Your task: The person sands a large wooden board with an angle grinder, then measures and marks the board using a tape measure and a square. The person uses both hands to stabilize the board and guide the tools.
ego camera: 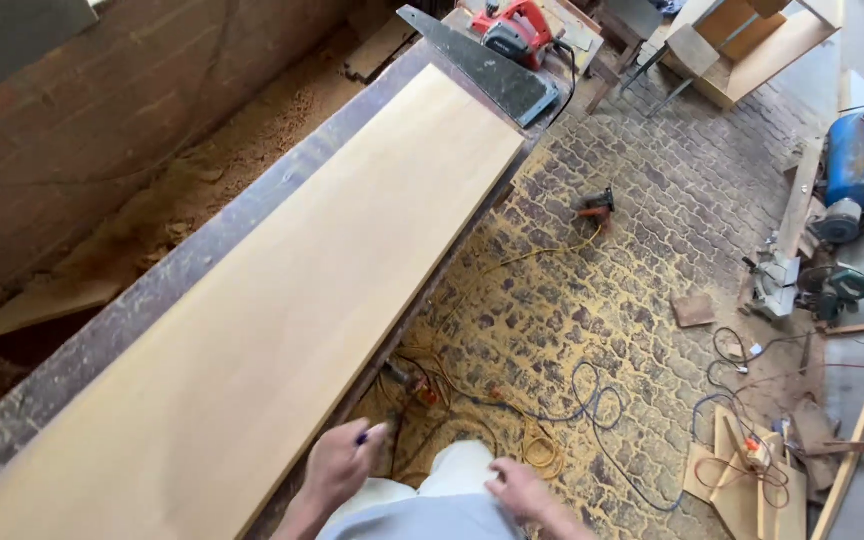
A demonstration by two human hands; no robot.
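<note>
Head view. My left hand (337, 468), grip clamped on a blue pencil (363, 437), hovers at the near right edge of the long pale board (282, 290); my right hand (518, 490) rests with its grip apart on my thigh. The board lies flat on the desk (102, 340), long axis running near-left to far-right, its far end pointing at the saw blade (487, 68). I judge it stiff, heavy and smooth, best gripped along both long edges.
</note>
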